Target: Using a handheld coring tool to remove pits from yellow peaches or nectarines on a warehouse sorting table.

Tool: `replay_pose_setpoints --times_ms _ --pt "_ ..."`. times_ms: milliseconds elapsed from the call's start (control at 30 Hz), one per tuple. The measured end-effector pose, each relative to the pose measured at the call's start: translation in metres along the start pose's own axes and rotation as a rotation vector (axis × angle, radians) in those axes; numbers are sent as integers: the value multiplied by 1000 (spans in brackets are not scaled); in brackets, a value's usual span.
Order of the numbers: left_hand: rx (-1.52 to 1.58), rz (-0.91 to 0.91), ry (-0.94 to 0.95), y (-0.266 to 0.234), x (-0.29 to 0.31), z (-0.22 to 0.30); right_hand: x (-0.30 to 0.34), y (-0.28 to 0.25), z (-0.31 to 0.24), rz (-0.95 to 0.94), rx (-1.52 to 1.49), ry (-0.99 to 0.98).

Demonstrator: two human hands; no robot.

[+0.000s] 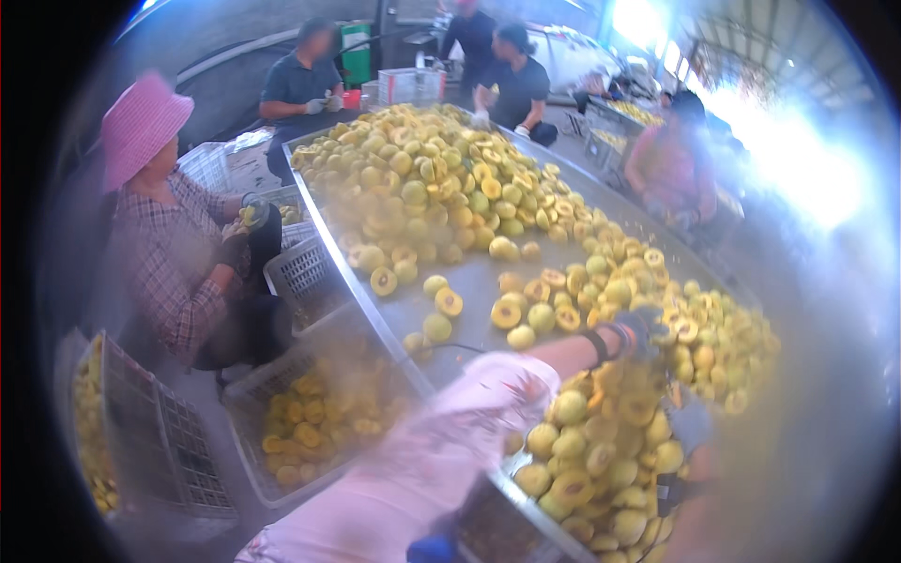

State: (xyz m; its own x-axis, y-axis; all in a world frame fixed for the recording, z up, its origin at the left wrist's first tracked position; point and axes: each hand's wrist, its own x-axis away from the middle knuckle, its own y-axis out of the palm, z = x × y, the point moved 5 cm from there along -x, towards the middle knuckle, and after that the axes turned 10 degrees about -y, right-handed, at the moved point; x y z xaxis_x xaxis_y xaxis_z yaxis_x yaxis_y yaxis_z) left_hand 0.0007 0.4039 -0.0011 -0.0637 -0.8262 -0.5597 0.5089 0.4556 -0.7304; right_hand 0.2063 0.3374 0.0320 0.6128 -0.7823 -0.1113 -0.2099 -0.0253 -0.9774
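Note:
My left arm, in a pale pink sleeve, stretches across the metal table. Its gloved left hand (pixel 641 335), with a dark band at the wrist, reaches in among halved yellow peaches (pixel 572 493). Haze and blur hide its fingers. My right hand (pixel 693 422), in a greyish glove, is smeared at the right side of the nearest heap; a dark strap-like thing sits by that wrist. Whether either hand grips a fruit does not show. Many halves lie cut side up with brown pit hollows; others show their greenish-yellow skin.
Over the metal table (pixel 474 324) spreads a large fruit heap (pixel 422 178). Plastic crates (pixel 253 450) of peach pieces stand along its left side. A person in a pink hat (pixel 145 122) sits at left holding fruit; several other people work around the far and right sides.

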Motion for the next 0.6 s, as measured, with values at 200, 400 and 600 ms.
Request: replay_pose_setpoints --times_ms 200,400,600 --pt "-41 -556 -242 -14 14 13 -24 14 -17 -200 -90 179" --pt "219 -245 -509 -29 66 -30 -36 20 -81 -170 -31 83" --pt "340 -148 -762 -20 128 -97 -24 61 -132 -167 -13 14"
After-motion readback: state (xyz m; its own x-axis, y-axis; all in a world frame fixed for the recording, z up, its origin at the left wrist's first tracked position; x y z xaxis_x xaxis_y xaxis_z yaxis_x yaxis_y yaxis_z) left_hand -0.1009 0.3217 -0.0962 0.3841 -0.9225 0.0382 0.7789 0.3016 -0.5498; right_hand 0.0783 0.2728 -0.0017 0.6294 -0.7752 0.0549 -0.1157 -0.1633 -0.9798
